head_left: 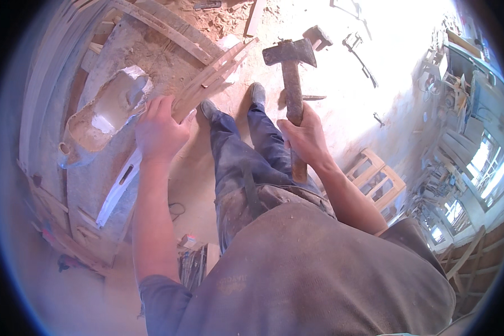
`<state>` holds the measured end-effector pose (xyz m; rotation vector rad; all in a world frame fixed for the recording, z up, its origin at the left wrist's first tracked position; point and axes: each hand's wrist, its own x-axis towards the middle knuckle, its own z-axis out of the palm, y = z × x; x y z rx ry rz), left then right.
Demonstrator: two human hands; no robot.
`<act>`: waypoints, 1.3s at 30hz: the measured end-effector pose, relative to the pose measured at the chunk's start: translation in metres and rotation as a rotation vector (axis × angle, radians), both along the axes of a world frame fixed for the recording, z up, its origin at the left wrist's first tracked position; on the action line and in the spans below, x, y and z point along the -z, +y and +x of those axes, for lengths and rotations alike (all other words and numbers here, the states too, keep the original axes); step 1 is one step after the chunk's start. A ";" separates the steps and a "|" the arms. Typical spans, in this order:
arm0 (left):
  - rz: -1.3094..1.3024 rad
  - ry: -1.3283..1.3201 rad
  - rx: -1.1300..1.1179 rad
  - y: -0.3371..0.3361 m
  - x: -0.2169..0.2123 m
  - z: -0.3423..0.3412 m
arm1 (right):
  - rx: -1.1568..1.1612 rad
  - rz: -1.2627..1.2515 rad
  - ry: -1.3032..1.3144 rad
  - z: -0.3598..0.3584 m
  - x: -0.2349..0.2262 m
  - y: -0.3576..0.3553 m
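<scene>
Plainly, we have a hatchet [293,92] in our right hand [305,137], its fingers wrapped firmly around the lower half of the wooden handle. Its dark metal head points away from us, above our shoes as we look down, and the butt of the handle reaches back toward our waist. Our left hand [161,127] is clenched on a bundle of long wooden strips [210,78], with the fingers bent over the wood and the thumb at its right side. The strips run up and to the right from our grip, ending in uneven, narrow tips near the hatchet's head. Below the same hand, a pale slotted strip [115,195] slants down to the left; we cannot tell whether it is one piece with the wood above.

Just left of our left hand, a cut-away, jug-like container [89,127] rests on the dusty surface [130,40]. Beyond the strips, shavings [229,21] litter the floor, and a dark block [317,37] sits just past the hatchet's head. Near our right forearm lies a light wooden frame [376,178] with slats.
</scene>
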<state>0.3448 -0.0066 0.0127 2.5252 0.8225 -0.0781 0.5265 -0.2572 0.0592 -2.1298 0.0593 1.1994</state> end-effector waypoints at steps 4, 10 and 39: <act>0.030 0.054 -0.038 -0.004 0.001 0.008 | -0.189 -0.037 -0.159 -0.005 -0.002 0.016; 0.112 0.000 -0.023 -0.004 0.012 -0.001 | 0.051 0.102 -0.116 0.045 -0.030 0.030; 0.159 -0.025 0.017 -0.001 0.020 -0.003 | -0.360 -0.045 -0.170 -0.010 -0.008 0.025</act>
